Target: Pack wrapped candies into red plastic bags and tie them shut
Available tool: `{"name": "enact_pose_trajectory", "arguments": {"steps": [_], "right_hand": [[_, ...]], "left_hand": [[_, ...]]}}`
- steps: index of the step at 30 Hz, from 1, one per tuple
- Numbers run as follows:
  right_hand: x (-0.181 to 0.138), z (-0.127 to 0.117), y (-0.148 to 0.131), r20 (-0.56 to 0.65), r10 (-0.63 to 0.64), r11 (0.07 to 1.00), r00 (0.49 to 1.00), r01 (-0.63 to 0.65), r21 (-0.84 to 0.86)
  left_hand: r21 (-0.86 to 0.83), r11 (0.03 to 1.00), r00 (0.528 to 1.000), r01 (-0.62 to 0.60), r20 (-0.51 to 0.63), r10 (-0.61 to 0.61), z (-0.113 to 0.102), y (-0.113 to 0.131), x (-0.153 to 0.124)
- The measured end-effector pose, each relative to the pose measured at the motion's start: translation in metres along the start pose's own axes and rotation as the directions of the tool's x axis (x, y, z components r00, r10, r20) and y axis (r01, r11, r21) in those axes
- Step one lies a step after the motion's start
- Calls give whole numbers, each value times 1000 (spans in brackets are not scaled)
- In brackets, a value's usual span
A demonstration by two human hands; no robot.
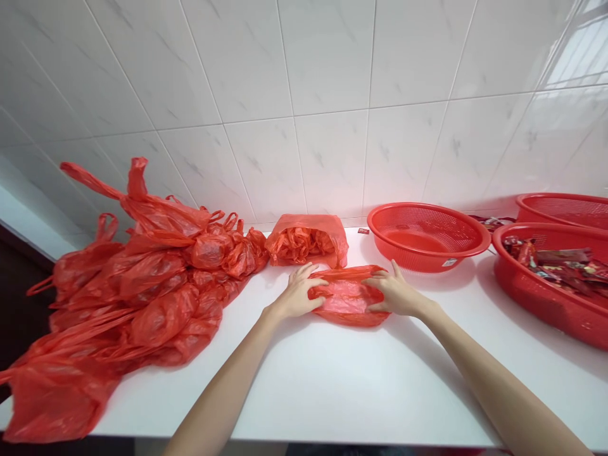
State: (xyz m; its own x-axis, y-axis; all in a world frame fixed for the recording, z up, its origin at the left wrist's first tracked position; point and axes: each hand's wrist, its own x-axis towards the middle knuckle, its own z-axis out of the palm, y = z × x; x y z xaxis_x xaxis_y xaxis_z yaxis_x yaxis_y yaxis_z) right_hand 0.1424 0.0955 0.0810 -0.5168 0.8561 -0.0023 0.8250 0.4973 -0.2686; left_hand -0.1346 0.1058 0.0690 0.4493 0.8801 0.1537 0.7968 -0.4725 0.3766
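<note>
A crumpled red plastic bag (348, 299) lies on the white counter (332, 386) in front of me. My left hand (298, 292) grips its left edge, thumb and fingers pinched on the plastic. My right hand (395, 292) grips the right edge the same way. Both hands rest on the counter with the bag between them. Just behind it sits a pack of folded red bags (306, 241).
A large pile of filled, tied red bags (142, 285) covers the counter's left side. An empty red colander basket (427, 235) stands at the back right. Another red basket (555, 288) holding wrapped sweets sits at the far right, with a third basket (565, 208) behind it.
</note>
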Motion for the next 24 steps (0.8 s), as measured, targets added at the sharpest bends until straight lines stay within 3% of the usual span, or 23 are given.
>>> {"name": "enact_pose_trajectory", "arguments": {"steps": [3,6,9,11,15,19,24], "right_hand": [[0,-2,-1,-153,-67,988,986,87,130],[1,-2,2,-347,-64,963,936,149,224],[4,2,13,-494,83,947,865,86,310],[4,6,24,-538,193,931,820,20,364],[-1,23,48,-548,349,876,760,-57,479],[-4,40,61,-476,398,813,784,-62,578],[-3,46,64,-416,413,750,810,-44,660]], "left_hand": [[-167,985,965,-44,-261,-1,-1,-5,3],[-303,953,850,-5,-503,-155,-2,-18,6],[-385,914,770,131,-541,-338,-2,-39,6],[-392,902,771,183,-512,-378,0,-51,6],[-362,914,830,182,-442,-340,7,-63,9],[-324,936,882,141,-388,-267,9,-63,13],[-331,935,897,126,-366,-250,8,-65,10]]}}
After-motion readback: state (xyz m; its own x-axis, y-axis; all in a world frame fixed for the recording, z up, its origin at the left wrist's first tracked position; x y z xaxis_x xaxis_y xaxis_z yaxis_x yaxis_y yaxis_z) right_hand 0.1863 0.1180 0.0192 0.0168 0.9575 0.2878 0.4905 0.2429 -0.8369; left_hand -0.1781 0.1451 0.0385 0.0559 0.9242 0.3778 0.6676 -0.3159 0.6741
